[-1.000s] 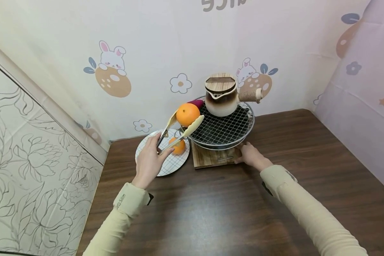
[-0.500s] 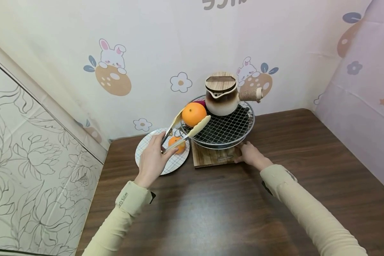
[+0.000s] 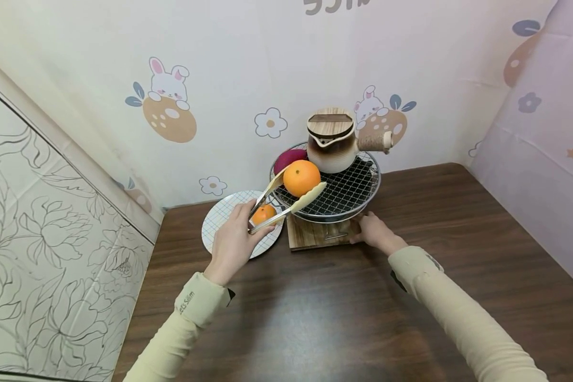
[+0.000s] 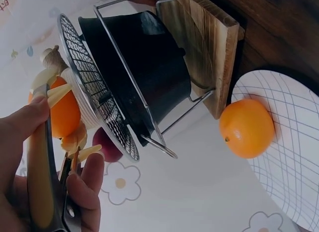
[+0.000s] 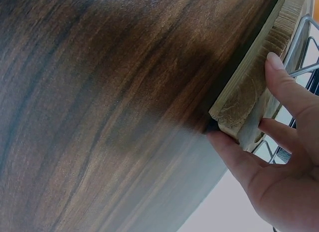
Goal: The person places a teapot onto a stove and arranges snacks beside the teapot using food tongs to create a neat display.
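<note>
My left hand (image 3: 233, 241) grips a pair of metal tongs (image 3: 310, 197) with cream scalloped tips. Between those tips sits an orange (image 3: 302, 179), close over the left part of the round wire grill rack (image 3: 344, 196). The rack tops a black stove bowl (image 4: 142, 62), held in a wire stand on a wooden board (image 3: 310, 237). At the board's right front corner, my right hand (image 3: 375, 233) pinches the edge, its thumb on one side and fingers on the other in the right wrist view. Behind the held orange, a purple, rounded item (image 3: 286, 159) lies partly hidden on the rack.
A side-handled teapot (image 3: 331, 154) with a wooden lid stands at the back of the rack. Left of the stove, a white checked plate (image 3: 222, 215) bears a second orange (image 3: 263, 214), partly behind the tongs. A patterned cloth wall (image 3: 219, 95) closes off the back.
My left hand has moved right with the tongs and orange, from the rack's left edge to over the mesh. More of the purple item shows now. My right hand stays at the board.
</note>
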A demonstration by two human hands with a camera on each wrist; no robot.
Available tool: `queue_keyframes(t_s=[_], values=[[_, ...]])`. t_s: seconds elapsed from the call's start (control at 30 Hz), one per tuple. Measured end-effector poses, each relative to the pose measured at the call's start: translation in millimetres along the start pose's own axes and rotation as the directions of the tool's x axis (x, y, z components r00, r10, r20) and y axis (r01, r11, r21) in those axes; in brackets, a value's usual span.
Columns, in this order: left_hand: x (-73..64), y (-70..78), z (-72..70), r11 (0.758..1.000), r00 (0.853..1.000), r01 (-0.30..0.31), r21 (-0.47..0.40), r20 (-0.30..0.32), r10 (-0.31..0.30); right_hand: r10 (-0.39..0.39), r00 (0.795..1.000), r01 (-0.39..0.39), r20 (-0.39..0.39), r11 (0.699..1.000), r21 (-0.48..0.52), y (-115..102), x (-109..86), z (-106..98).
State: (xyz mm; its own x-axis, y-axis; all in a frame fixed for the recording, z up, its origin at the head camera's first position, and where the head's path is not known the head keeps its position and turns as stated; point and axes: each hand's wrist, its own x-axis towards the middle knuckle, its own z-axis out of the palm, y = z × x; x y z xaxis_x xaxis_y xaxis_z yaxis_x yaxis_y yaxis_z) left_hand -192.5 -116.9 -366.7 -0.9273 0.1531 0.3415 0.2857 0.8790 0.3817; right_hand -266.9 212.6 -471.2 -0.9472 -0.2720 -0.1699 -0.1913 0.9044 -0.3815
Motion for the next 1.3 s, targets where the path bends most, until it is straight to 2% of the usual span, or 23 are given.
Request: queue_keyframes(t_s=[0.13,0.43,0.67,1.3], values=[[0.1,2.7,0.8,1.0,1.0,-0.021,0.019,-0.001,0.021,0.001,1.0,-0.001,-0.007,1.0,0.0,0.4,-0.2,0.4],[2.0,4.1,3.4,0.999,0.999,-0.004,0.052,0.036,0.002,-0.005,1.0,0.005,-0.01,1.0,-0.001,0.6,-1.3,1.1],[3.8,3.7,5.3,0.997,1.0,-0.028,0.068,0.015,0.027,-0.011,1.0,0.011,-0.007,1.0,-0.005,-0.2,-2.0,0.6],[6.1,5.0,6.1,0.999,1.0,-0.004,0.036,0.01,0.004,-0.006,1.0,0.006,-0.008,1.0,0.014,0.0,-1.7,1.8]])
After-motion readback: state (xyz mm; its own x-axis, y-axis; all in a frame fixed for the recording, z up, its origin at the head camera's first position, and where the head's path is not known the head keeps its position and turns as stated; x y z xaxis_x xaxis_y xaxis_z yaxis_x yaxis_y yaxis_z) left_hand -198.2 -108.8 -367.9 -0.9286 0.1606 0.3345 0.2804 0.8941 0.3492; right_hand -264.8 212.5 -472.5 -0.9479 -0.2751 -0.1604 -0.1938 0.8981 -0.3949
